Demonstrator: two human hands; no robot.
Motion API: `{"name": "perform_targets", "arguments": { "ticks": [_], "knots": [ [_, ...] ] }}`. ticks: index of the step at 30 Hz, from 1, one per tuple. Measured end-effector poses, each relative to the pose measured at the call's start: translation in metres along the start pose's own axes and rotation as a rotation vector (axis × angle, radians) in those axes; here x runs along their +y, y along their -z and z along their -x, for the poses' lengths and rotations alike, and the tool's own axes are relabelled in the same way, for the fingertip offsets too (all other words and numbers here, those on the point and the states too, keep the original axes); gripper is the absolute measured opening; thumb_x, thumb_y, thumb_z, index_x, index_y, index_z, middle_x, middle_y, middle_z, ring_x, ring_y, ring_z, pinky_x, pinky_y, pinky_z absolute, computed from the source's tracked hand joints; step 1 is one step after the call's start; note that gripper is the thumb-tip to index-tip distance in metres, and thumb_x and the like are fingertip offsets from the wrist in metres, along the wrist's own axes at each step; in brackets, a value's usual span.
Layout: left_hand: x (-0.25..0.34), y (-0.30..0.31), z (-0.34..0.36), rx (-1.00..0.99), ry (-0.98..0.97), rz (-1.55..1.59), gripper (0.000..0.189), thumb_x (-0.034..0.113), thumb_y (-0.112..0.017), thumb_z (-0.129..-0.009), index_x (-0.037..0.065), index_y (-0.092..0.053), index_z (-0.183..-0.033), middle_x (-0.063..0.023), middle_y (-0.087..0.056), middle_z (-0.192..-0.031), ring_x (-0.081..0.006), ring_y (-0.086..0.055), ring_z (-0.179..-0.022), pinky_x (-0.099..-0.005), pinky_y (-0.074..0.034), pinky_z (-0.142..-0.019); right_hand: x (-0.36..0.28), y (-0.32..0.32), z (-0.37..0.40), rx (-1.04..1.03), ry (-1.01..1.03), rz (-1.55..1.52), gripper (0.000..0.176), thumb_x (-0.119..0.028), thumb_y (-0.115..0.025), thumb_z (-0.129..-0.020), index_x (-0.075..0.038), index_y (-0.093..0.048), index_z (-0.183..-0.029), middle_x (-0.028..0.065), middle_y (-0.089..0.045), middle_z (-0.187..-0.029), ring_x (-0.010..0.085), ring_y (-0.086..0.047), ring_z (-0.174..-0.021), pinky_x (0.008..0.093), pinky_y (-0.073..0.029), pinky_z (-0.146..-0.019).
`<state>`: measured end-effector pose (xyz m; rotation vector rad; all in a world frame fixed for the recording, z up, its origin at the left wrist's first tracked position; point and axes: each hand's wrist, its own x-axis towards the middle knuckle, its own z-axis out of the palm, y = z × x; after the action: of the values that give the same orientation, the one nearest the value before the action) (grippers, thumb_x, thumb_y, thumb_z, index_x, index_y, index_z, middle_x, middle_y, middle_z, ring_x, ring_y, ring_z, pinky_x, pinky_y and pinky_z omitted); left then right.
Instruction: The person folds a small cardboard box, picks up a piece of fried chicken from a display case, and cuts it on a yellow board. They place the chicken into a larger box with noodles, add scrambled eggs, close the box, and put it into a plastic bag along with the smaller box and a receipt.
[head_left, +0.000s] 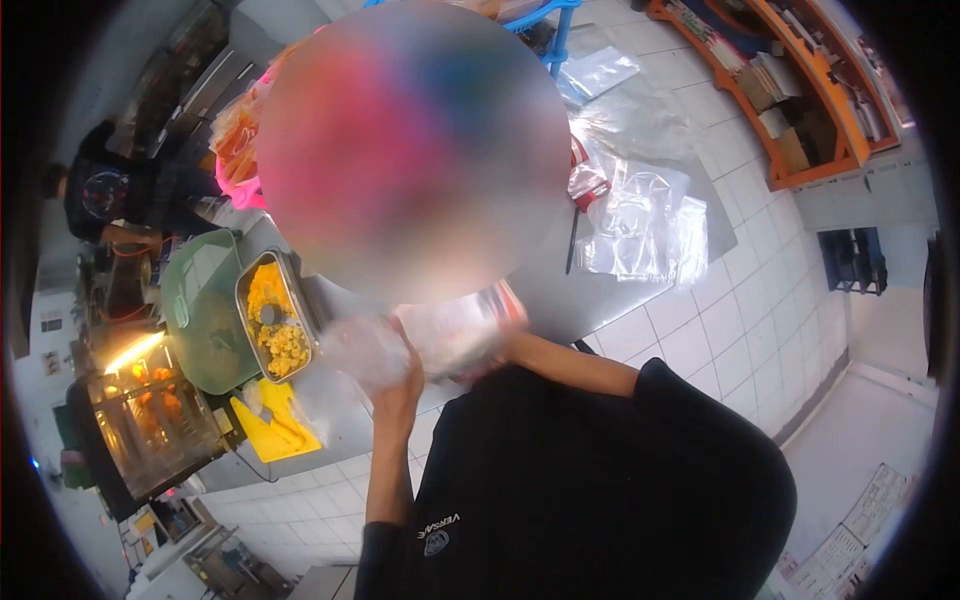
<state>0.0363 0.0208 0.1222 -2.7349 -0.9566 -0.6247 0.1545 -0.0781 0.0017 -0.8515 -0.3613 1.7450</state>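
My left hand (398, 380) is closed around a clear plastic bag (362, 350), which is smeared by motion, so its contents cannot be made out. Right beside it, my right hand (497, 357) grips a white packet with red print (455, 325) from its near side. Packet and bag are close together or touching, in front of my chest. To the left of the bag, a metal tray (240, 300) holds crumbly yellow food (283, 350) with a small grey thing lying in it.
A blurred disc hides the table's middle. Clear plastic bags (640, 225) and a thin black stick (572, 240) lie right on the metal table (610, 295). Left are a green translucent lid (205, 320), yellow board (270, 425) and lit food warmer (145, 410). Another person (110, 190) stands far left.
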Motion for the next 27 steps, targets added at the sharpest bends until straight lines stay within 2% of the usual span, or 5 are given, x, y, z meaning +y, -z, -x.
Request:
{"name": "perform_targets", "arguments": {
  "ticks": [1,5,14,20,27],
  "knots": [
    [0.007,0.011,-0.001,-0.296,0.124,0.054,0.039,0.036,-0.061,-0.096,-0.003,-0.061,-0.099,-0.0224,-0.057,-0.094,-0.0408,-0.059,-0.094,-0.0469,-0.048,-0.085,-0.003,0.011,0.001,-0.192,-0.621,-0.282,0.056,-0.054,-0.048,-0.099,-0.001,-0.065,-0.092,0.0102,-0.067,-0.074,0.0136,-0.065,-0.058,0.0266,-0.057,-0.059],
    [0.005,-0.028,0.053,-0.443,0.142,0.259,0.027,0.024,-0.059,-0.093,0.000,-0.062,-0.105,-0.0213,-0.059,-0.103,-0.0401,-0.059,-0.097,-0.0468,-0.048,-0.086,-0.038,0.090,0.018,-0.445,-0.629,-0.047,0.063,-0.052,-0.043,-0.101,-0.004,-0.064,-0.065,0.0044,-0.055,-0.048,0.0098,-0.048,-0.038,0.0222,-0.044,-0.042],
    [-0.009,-0.139,0.160,-0.189,0.289,0.159,0.028,0.010,-0.057,-0.091,0.000,-0.063,-0.116,-0.0199,-0.068,-0.095,-0.0397,-0.065,-0.088,-0.0481,-0.051,-0.077,-0.305,0.091,-0.050,0.299,0.760,1.500,0.016,-0.015,-0.063,-0.088,0.000,-0.068,-0.087,0.0152,-0.071,-0.077,0.0286,-0.071,-0.068,0.0366,-0.054,-0.059],
    [0.011,-0.157,0.123,0.074,0.871,0.239,0.028,0.024,-0.064,-0.093,-0.003,-0.071,-0.092,-0.0198,-0.072,-0.087,-0.0350,-0.069,-0.082,-0.0423,-0.052,-0.070,-0.283,0.116,-0.099,0.351,0.370,2.078,0.021,-0.011,-0.056,-0.086,-0.002,-0.073,-0.095,0.0228,-0.070,-0.103,0.0383,-0.070,-0.094,0.0446,-0.056,-0.081],
    [0.014,-0.137,0.151,-0.211,0.685,0.134,0.037,0.032,-0.072,-0.091,-0.004,-0.068,-0.099,-0.0168,-0.071,-0.097,-0.0337,-0.067,-0.083,-0.0414,-0.052,-0.077,-0.273,0.153,-0.121,0.353,0.476,2.268,0.021,-0.010,-0.056,-0.086,-0.004,-0.072,-0.098,0.0196,-0.071,-0.097,0.0365,-0.070,-0.095,0.0449,-0.056,-0.083]
  ]
}}
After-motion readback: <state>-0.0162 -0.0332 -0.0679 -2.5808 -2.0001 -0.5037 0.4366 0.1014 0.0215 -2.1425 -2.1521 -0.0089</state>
